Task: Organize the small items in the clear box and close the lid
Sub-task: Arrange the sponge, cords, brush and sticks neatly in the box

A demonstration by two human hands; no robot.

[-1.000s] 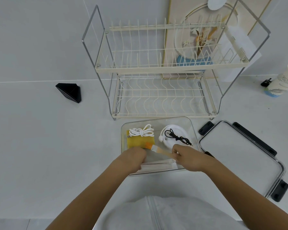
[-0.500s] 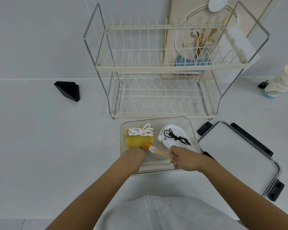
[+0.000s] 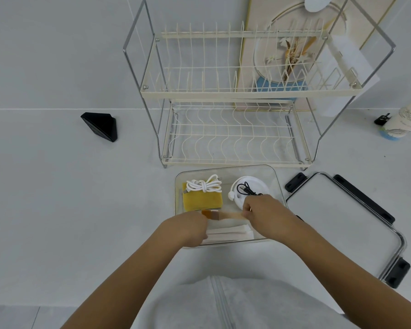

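— Clear box [image 3: 226,172] position, head view?
— On the desk [image 3: 57,198], before the dish rack [image 3: 233,96]; lid [image 3: 337,224] off, lying to its right.
— Contents?
— White cable [image 3: 203,185] on yellow sponge [image 3: 201,200], black cable [image 3: 247,189] on a white disc.
— Hands?
— Right hand [image 3: 268,213] pinches a brush [image 3: 221,214] by its handle; left hand [image 3: 188,227] curled inside the box, grip unclear

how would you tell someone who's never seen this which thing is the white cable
Find the clear box in front of the wire dish rack. In its far left corner lies a yellow sponge; the white cable is bundled on top of it. The other cable, on the white round item, is black.
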